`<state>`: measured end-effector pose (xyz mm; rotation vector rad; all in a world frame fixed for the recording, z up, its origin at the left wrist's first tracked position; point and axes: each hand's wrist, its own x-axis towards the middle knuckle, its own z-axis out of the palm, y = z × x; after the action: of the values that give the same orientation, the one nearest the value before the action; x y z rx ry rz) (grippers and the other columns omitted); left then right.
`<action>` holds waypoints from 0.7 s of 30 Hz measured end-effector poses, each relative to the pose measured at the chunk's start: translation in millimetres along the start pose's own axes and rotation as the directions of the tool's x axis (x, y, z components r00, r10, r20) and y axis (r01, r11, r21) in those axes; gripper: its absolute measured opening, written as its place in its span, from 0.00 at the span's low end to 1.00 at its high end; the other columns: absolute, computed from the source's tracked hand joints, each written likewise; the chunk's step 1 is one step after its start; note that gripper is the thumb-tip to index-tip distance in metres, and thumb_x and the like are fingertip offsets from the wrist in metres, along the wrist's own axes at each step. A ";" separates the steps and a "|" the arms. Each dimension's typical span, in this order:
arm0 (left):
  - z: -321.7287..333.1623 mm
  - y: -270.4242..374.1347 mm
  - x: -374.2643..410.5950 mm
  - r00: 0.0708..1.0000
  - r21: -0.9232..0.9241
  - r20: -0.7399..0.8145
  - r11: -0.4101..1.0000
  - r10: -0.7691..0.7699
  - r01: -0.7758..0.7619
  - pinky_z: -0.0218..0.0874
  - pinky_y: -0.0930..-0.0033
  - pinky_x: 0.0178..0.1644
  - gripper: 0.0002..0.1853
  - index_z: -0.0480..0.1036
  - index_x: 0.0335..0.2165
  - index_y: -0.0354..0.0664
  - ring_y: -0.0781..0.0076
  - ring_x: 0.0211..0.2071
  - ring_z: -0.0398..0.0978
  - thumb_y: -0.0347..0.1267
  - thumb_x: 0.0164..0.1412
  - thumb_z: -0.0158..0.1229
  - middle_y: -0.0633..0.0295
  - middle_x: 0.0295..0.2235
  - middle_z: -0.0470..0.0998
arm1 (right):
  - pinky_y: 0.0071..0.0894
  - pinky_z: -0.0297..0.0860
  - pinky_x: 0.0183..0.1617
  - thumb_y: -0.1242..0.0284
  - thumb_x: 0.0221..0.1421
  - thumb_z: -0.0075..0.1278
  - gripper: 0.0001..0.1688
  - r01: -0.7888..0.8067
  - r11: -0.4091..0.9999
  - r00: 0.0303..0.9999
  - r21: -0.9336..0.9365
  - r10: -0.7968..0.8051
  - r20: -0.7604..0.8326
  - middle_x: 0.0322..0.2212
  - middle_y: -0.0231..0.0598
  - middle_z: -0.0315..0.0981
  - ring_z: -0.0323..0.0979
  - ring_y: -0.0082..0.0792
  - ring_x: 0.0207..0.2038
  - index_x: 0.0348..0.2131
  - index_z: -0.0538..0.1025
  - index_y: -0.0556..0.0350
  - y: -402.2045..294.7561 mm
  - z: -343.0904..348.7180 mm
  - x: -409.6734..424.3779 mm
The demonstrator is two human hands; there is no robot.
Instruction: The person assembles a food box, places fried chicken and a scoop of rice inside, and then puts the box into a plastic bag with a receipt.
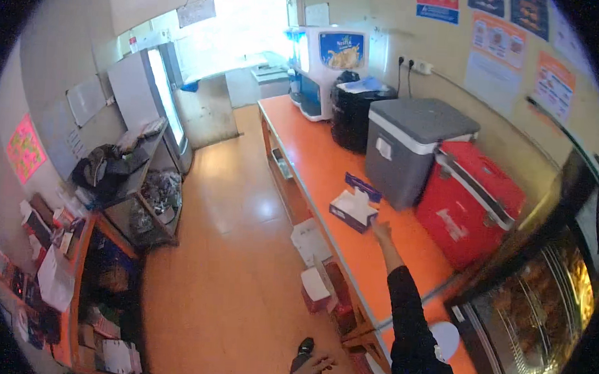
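My right hand [381,231] reaches out over the orange counter to the near right corner of a tissue box [351,213]. Its fingers meet or almost meet the box; whether they grip it is too small to tell. The box is purple and white, its lid flap is raised at the back, and white tissue [363,203] stands up out of it. Low in the picture, my left hand [319,363] hangs beside the counter above my dark shoe [306,346], fingers apart and holding nothing.
Behind the tissue box stand a grey cooler box [403,141], a red cooler box [468,206], a black container [356,121] and a drinks machine [332,51]. A glass food display [526,310] borders the right. Boxes [317,284] sit under the counter; shelves [85,257] line the left.
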<state>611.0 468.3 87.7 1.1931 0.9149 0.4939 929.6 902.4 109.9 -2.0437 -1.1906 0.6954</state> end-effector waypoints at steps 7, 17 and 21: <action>-134.9 14.0 42.0 0.949 -0.060 -0.077 0.952 -0.306 0.302 0.60 0.72 0.43 0.20 0.71 0.41 0.37 0.73 0.37 0.70 0.44 0.64 0.46 0.62 0.33 0.73 | 0.41 0.68 0.43 0.66 0.53 0.44 0.23 -0.181 0.973 0.965 -0.141 0.149 -0.214 0.39 0.54 0.70 0.72 0.45 0.40 0.45 0.66 0.62 -12.3 63.0 50.9; -228.5 160.0 181.2 0.908 -0.054 -0.411 0.996 -0.087 0.071 0.59 0.66 0.44 0.19 0.67 0.40 0.38 0.67 0.38 0.67 0.44 0.64 0.47 0.60 0.35 0.71 | 0.34 0.67 0.42 0.78 0.56 0.41 0.10 0.144 0.846 0.961 0.514 0.005 -0.278 0.33 0.42 0.72 0.71 0.33 0.37 0.39 0.69 0.61 -10.5 -11.2 -35.8; -204.8 200.3 247.2 0.824 0.146 -0.297 0.875 0.483 -0.461 0.55 0.63 0.53 0.28 0.57 0.56 0.37 0.63 0.50 0.62 0.39 0.63 0.51 0.54 0.50 0.64 | 0.31 0.65 0.45 0.81 0.57 0.40 0.09 0.408 0.688 0.900 0.600 -0.194 -0.390 0.36 0.39 0.71 0.69 0.29 0.40 0.39 0.70 0.60 5.7 -63.3 -126.5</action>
<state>608.9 836.8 173.5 1.4338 0.9143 1.0982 922.1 770.4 160.4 -1.2369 -0.8884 0.5193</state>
